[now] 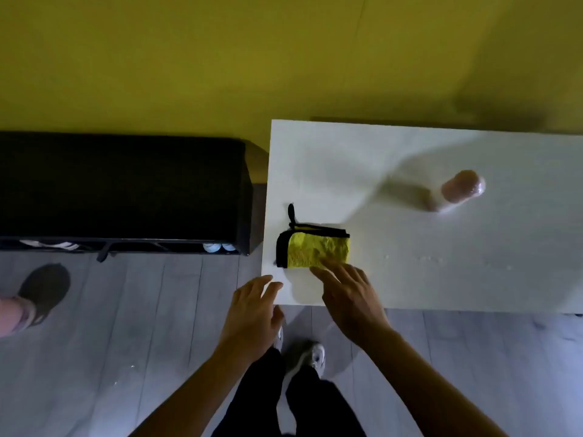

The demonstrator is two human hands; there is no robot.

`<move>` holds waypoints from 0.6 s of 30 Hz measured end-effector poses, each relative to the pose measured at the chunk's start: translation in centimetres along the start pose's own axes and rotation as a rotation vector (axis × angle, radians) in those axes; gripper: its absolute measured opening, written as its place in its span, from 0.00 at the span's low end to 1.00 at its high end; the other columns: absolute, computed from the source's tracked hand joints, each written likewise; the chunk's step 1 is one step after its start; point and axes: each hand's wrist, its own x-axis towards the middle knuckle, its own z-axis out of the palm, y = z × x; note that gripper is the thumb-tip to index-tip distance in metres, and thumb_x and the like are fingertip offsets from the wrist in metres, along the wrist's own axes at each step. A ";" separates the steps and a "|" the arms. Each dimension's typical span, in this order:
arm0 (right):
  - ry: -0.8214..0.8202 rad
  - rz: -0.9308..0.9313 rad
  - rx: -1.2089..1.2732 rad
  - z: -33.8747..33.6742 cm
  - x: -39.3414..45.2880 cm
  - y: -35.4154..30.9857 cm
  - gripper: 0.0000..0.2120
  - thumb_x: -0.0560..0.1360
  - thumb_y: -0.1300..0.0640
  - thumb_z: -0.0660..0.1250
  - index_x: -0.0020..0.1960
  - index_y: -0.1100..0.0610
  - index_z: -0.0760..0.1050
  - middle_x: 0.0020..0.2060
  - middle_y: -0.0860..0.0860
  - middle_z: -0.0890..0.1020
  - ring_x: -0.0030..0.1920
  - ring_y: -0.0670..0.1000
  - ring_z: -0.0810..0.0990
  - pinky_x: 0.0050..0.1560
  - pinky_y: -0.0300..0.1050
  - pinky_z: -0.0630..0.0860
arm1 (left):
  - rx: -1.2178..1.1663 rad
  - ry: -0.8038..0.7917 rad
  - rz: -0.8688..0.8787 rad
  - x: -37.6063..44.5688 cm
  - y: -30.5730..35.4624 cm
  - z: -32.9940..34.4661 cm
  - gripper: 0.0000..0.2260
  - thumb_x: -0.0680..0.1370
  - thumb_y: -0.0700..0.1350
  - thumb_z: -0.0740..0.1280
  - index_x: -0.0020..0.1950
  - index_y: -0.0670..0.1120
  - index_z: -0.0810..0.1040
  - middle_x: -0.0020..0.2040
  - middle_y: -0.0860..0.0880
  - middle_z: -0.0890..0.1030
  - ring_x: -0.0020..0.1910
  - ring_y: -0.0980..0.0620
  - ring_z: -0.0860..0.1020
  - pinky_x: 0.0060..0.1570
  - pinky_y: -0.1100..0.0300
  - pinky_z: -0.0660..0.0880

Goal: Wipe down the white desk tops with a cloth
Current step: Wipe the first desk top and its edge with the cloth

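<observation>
Both hands are hovering open-fingered: right hand point(350, 298) touching the folded yellow black-edged cloth point(315, 249) on the white desk top point(441, 266), left hand point(252, 313) just beside it.

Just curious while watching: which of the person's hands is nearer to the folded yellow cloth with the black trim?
Right. The right hand has its fingertips at the folded yellow cloth with black trim, at its near edge. The left hand reaches over the white desk top's near corner, short of it.
</observation>
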 end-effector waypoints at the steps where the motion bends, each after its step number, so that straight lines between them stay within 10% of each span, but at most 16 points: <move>1: 0.000 -0.070 -0.013 0.3 1.1 0.8 0.26 0.73 0.62 0.74 0.70 0.53 0.75 0.70 0.54 0.76 0.67 0.56 0.77 0.64 0.56 0.76 | -0.001 0.006 0.005 0.3 -0.1 0.6 0.23 0.74 0.45 0.79 0.67 0.45 0.79 0.66 0.43 0.81 0.65 0.41 0.80 0.63 0.46 0.77; 10: -0.286 -0.611 -0.244 4.9 10.8 7.8 0.26 0.84 0.47 0.58 0.80 0.50 0.61 0.79 0.52 0.63 0.79 0.54 0.60 0.80 0.54 0.57 | -0.055 0.076 -0.034 4.3 -0.9 3.8 0.22 0.78 0.43 0.72 0.72 0.48 0.74 0.72 0.48 0.76 0.69 0.48 0.76 0.68 0.52 0.75; 18: -0.204 -0.430 -0.144 6.4 9.9 10.4 0.31 0.81 0.51 0.56 0.83 0.46 0.51 0.82 0.48 0.55 0.82 0.49 0.49 0.81 0.55 0.52 | 0.005 0.176 -0.033 6.1 -1.2 5.9 0.16 0.74 0.44 0.69 0.62 0.48 0.77 0.63 0.46 0.78 0.59 0.43 0.78 0.59 0.50 0.78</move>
